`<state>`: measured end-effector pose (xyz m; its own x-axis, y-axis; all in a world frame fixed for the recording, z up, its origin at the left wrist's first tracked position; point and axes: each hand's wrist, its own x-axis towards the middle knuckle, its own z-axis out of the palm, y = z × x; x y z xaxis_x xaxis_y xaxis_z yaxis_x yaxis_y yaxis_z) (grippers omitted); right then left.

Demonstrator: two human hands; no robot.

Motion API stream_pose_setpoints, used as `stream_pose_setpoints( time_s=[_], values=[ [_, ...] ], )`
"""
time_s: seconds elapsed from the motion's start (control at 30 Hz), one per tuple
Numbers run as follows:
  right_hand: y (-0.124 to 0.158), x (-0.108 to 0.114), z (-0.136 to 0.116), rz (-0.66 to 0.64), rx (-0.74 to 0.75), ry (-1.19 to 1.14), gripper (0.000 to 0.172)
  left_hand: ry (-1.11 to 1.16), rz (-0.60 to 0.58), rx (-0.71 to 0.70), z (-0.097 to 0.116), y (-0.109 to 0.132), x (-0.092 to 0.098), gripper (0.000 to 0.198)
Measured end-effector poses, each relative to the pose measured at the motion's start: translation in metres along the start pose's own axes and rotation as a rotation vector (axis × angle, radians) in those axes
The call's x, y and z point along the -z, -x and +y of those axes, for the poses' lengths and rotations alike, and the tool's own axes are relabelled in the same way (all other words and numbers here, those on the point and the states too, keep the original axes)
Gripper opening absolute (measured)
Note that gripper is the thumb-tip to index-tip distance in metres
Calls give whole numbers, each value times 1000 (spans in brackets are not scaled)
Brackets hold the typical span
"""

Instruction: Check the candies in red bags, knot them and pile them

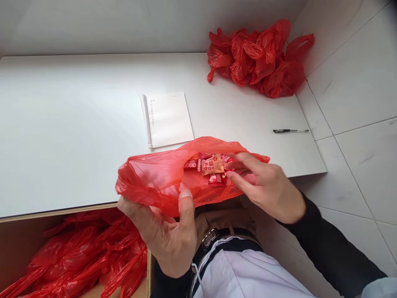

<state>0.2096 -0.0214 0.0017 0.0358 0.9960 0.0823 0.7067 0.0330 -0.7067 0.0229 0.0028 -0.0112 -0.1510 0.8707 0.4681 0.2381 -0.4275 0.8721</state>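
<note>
A red plastic bag (155,178) is held open above the near edge of a white table (62,124), clamped from below by the left hand (164,236), thumb pressed on its rim. The right hand (269,192) is set at the bag's mouth, fingers at small packets (212,165) inside; whether one is pinched cannot be told.

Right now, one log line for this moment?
left hand: holds red bag open | right hand: at bag mouth, by packets | table: notepad, pen, bag pile
</note>
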Motion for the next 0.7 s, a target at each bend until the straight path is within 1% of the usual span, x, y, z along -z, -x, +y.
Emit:
stream_pose_setpoints(
  time_s=[0.07, 0.13, 0.2, 0.23, 0.27, 0.33, 0.37, 0.47, 0.53, 0.6, 0.67, 0.7],
  values=[
    [8, 11, -2, 154, 114, 159, 34, 44, 18, 10, 3, -2, 0, 79],
    [13, 18, 3, 247, 154, 327, 41, 80, 40, -16, 4, -4, 0, 65],
    [16, 20, 14, 265, 128, 472, 51, 102, 81, -42, 4, -7, 1, 52],
    [17, 19, 20, 250, 109, 516, 55, 115, 95, -37, 3, -8, 1, 47],
    [17, 18, 26, 228, 96, 534, 54, 134, 97, -20, 4, -9, 1, 44],
    [17, 17, 36, 199, 86, 510, 43, 184, 60, 25, 5, -11, 3, 40],
    [17, 18, 39, 211, 82, 487, 37, 210, 36, 36, 6, -12, 4, 40],
    [17, 22, 39, 300, 46, 430, 26, 289, 14, 114, 12, -13, 9, 33],
    [17, 26, 36, 312, -15, 348, 24, 363, 11, 203, 16, -13, 12, 21],
    [17, 32, 33, 275, -97, 218, 23, 463, -15, 293, 20, -13, 16, 13],
    [17, 36, 32, 241, -162, 109, 27, 557, -30, 371, 22, -14, 20, 12],
    [18, 37, 32, 236, -172, 83, 30, 587, -36, 402, 22, -14, 21, 13]
  ],
)
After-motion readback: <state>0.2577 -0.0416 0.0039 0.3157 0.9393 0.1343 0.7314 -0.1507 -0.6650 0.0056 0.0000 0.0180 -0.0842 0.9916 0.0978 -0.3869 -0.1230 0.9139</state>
